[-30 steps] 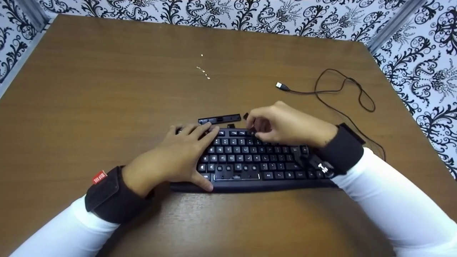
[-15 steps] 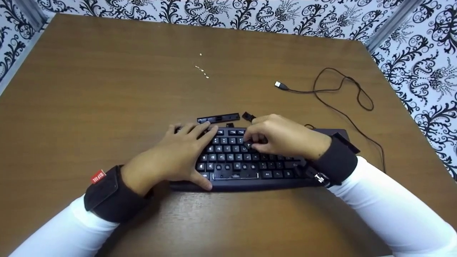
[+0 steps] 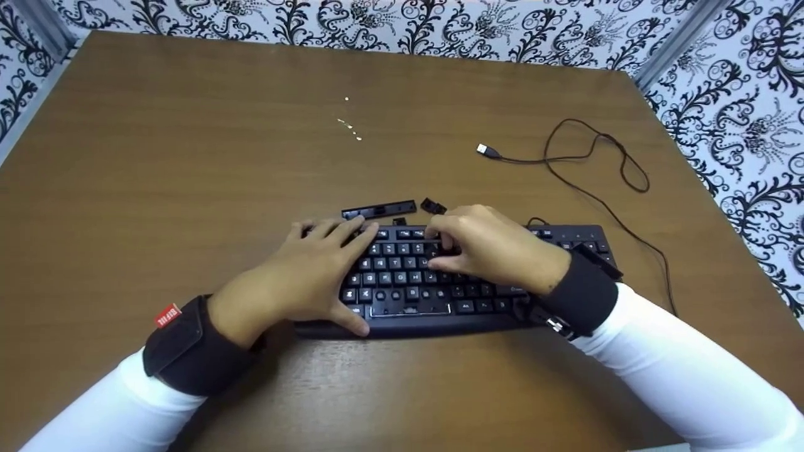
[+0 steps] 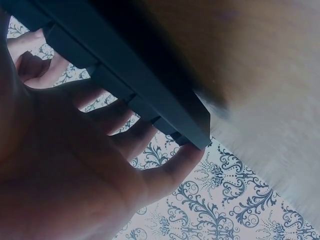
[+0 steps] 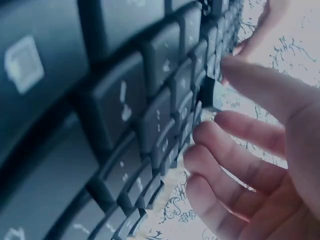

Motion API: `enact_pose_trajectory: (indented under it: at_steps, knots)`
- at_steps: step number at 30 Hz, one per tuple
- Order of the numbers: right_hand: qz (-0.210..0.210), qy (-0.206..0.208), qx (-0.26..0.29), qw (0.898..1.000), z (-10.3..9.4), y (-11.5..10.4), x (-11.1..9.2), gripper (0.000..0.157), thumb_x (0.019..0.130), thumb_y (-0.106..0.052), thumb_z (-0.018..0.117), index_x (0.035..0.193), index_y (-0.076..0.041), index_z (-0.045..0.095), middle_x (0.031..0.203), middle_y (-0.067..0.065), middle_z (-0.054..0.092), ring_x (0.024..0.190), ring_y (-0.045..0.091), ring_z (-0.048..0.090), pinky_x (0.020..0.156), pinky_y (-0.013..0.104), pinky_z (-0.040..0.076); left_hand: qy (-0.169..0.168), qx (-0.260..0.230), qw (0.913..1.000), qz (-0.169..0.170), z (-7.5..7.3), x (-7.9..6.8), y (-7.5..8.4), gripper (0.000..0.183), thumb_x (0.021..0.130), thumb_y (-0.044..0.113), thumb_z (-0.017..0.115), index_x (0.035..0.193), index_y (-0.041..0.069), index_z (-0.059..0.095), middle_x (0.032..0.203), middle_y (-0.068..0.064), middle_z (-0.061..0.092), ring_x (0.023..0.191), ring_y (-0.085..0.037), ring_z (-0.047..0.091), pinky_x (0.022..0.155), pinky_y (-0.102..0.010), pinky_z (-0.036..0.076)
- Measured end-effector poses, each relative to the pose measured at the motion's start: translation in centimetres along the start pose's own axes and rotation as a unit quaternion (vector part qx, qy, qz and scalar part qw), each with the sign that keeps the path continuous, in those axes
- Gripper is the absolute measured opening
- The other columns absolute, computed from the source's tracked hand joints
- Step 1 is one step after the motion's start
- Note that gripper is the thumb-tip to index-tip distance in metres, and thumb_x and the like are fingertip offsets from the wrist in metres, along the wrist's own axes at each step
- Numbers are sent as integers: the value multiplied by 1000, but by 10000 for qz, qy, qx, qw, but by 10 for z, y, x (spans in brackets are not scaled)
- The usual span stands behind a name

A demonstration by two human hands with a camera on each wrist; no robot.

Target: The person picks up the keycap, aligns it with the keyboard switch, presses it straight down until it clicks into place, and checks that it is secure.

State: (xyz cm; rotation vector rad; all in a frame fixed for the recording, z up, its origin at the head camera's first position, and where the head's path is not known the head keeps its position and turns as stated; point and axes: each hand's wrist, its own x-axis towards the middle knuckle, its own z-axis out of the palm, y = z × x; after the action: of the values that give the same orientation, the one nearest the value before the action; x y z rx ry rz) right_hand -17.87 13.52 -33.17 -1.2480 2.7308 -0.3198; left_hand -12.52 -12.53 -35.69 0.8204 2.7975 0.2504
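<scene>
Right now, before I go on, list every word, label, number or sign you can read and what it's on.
No word reads for certain.
Red tag on left wristband: white letters, too small to read.
Keyboard: white legends, too small in the head view, blurred in the right wrist view, where one key bears a squarish icon.

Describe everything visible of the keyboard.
The keyboard is black, apparently plastic, with pale key markings. It lies flat, keys up, on the table. Keycaps are missing: the space-bar slot is bare, round mounts exposed behind it. The left hand rests spread over its left end; the right hand is over its upper middle, contact unclear.
</scene>
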Motion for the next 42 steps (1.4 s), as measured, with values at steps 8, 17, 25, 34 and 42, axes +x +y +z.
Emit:
enact_pose_trajectory:
  at_steps: [8, 17, 25, 34, 42]
  knots:
    - [-297, 270, -122, 9991, 5, -3, 0, 17, 84, -15, 79, 99, -8, 76, 92, 6, 73, 85, 21, 67, 80, 37, 58, 51, -48, 10000, 39, 2, 0, -1, 136, 58, 79, 76, 160, 10, 20, 165, -17, 24, 148, -41, 29, 115, -70, 23]
    - [-494, 218, -299, 9981, 6, -3, -2, 24, 86, -14, 77, 111, -14, 76, 103, 5, 69, 95, 22, 66, 93, 42, 55, 50, -47, 10000, 11, 1, 0, -1, 134, 59, 79, 76, 160, 10, 20, 164, -17, 25, 148, -42, 30, 116, -68, 23]
    - [-329, 302, -459, 9979, 11, -7, 1, 24, 86, -26, 79, 108, -17, 78, 97, 3, 69, 89, 21, 64, 86, 42, 56, -83, -109, 9999, -64, 2, -1, 0, 134, 60, 79, 76, 161, 11, 18, 165, -17, 22, 149, -42, 27, 116, -70, 21]
    - [-216, 352, -458, 9981, 11, -9, 3, 18, 86, -22, 79, 103, -15, 78, 95, 3, 72, 88, 21, 64, 81, 40, 56, -92, -139, 9998, -61, 1, -1, 0, 135, 60, 79, 76, 161, 11, 18, 165, -17, 22, 149, -41, 27, 116, -70, 21]
    - [-464, 554, -342, 9968, 11, -16, 0, 22, 86, -13, 77, 107, -11, 73, 100, 5, 72, 88, 21, 65, 78, 36, 58, -52, -131, 9999, -74, 1, -3, 0, 135, 59, 79, 76, 161, 11, 18, 165, -17, 22, 149, -41, 27, 116, -70, 20]
